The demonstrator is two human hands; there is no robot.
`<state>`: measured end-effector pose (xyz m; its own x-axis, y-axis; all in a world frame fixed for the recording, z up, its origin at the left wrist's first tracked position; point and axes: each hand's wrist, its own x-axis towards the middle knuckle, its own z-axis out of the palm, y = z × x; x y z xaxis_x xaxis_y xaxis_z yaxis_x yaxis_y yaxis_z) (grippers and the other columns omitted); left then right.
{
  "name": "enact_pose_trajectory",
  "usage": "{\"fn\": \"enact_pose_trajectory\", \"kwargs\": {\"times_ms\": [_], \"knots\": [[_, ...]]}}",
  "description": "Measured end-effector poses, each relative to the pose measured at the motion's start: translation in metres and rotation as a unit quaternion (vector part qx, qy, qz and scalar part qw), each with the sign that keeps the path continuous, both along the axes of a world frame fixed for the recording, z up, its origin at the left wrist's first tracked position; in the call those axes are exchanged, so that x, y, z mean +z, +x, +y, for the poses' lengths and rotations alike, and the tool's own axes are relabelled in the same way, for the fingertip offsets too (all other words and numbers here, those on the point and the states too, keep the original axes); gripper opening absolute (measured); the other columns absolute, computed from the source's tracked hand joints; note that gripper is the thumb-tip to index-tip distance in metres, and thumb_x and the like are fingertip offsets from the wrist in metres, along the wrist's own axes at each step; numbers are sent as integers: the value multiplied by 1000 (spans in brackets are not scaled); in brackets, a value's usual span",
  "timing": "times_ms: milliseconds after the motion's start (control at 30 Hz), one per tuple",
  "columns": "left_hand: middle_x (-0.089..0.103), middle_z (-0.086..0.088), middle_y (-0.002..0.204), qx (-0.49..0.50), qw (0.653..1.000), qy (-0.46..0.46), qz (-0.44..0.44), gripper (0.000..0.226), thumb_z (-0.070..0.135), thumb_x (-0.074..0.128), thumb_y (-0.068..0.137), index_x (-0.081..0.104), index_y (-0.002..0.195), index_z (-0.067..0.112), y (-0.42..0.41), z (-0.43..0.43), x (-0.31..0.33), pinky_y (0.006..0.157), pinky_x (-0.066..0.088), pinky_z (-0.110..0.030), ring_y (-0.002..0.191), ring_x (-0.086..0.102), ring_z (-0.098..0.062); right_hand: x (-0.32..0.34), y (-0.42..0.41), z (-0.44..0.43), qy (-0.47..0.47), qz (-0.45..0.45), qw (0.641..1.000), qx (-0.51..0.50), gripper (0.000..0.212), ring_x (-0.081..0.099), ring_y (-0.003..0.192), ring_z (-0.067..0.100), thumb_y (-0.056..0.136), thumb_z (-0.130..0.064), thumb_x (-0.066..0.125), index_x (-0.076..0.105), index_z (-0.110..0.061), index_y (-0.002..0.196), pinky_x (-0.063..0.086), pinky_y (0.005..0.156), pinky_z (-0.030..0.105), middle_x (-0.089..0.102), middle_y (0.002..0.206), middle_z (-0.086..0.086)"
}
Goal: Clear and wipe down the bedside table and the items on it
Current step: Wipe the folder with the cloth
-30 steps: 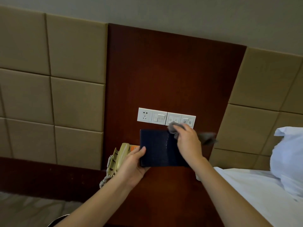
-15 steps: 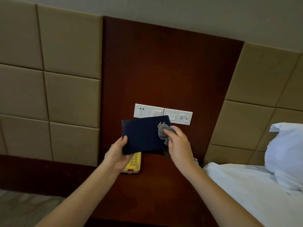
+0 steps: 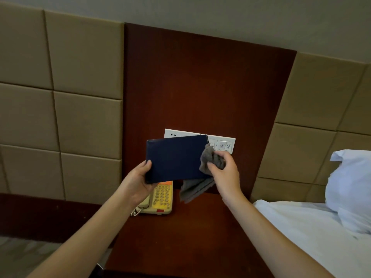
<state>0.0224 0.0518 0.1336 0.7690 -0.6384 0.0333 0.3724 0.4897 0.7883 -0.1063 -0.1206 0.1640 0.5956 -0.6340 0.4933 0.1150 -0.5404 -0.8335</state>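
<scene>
A dark blue folder [image 3: 176, 157] is held up in the air above the bedside table [image 3: 180, 233]. My left hand [image 3: 138, 181] grips its lower left corner, thumb on the front face. My right hand [image 3: 224, 173] grips a bunched grey cloth [image 3: 212, 159] against the folder's right edge, and the cloth's loose end hangs down below the folder. A beige and yellow telephone [image 3: 158, 199] stands on the table at the back left, partly hidden by the folder and my left hand.
A white socket and switch panel [image 3: 220, 144] sits on the dark wooden wall panel behind the folder. A bed with white sheets [image 3: 301, 227] and a pillow [image 3: 349, 187] borders the table on the right. Padded beige wall squares flank both sides.
The folder has tilted and shifted left while the cloth slid across its face to the right edge. The view has dropped, so more of the telephone and table show.
</scene>
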Motion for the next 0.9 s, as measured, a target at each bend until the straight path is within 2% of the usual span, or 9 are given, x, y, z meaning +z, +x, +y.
{"fn": "enact_pose_trajectory", "kwargs": {"times_ms": [267,367,500,600,633,700,767,800,900], "knots": [[63,-15,104,51,965,219,-135,27,13,42,100,54,121,1,-5,-8,-17,74,50,-32,86,60,-20,9,3,-4,96,-75,991,-51,32,59,96,16,82,9,55,60,-18,98,46,75,19,62,101,0],[62,-3,102,139,922,237,-272,43,-2,35,98,40,139,12,-6,-6,-16,72,49,-19,83,60,-10,15,0,-15,142,-64,986,-51,31,60,103,22,85,6,55,61,-20,102,52,89,40,62,107,4],[52,3,129,200,703,396,-556,76,6,57,91,15,151,26,-3,-2,-19,84,52,-26,102,60,-13,26,-10,-27,261,-61,963,-12,29,61,101,26,90,6,51,58,-15,108,53,88,45,60,106,8],[63,-8,92,328,464,403,-717,58,12,82,69,59,121,6,4,0,-8,51,44,-25,64,61,-18,31,-18,-28,301,-48,952,25,27,60,94,23,92,7,50,59,-16,100,54,79,39,59,103,8],[62,-6,81,342,410,379,-756,50,13,87,59,66,105,6,5,0,-3,45,42,-25,56,58,-18,31,-20,-29,308,-42,950,30,26,60,94,24,91,7,50,59,-17,98,54,76,37,59,103,9],[61,-1,73,324,354,341,-808,36,18,88,57,67,86,12,7,0,6,44,42,-25,53,56,-15,31,-20,-29,339,-42,939,29,21,61,95,25,92,2,53,58,-15,103,54,75,36,59,104,11],[60,6,70,279,374,341,-816,16,26,77,72,66,80,17,0,0,12,45,37,-20,55,55,-11,31,-19,-29,401,-79,913,12,11,60,95,26,94,-6,54,56,-14,102,54,79,40,59,103,12],[60,8,71,251,437,346,-792,12,30,67,82,65,81,18,-6,-1,12,47,35,-16,59,56,-10,31,-17,-29,423,-106,900,3,7,60,95,26,95,-10,54,55,-15,100,53,81,43,59,102,11],[64,11,86,135,737,336,-571,13,30,49,96,60,92,25,-32,-5,11,60,49,-18,78,62,-4,27,-8,-29,362,-150,918,-57,11,60,102,25,98,-17,51,55,-23,106,51,89,45,60,107,5]]}}
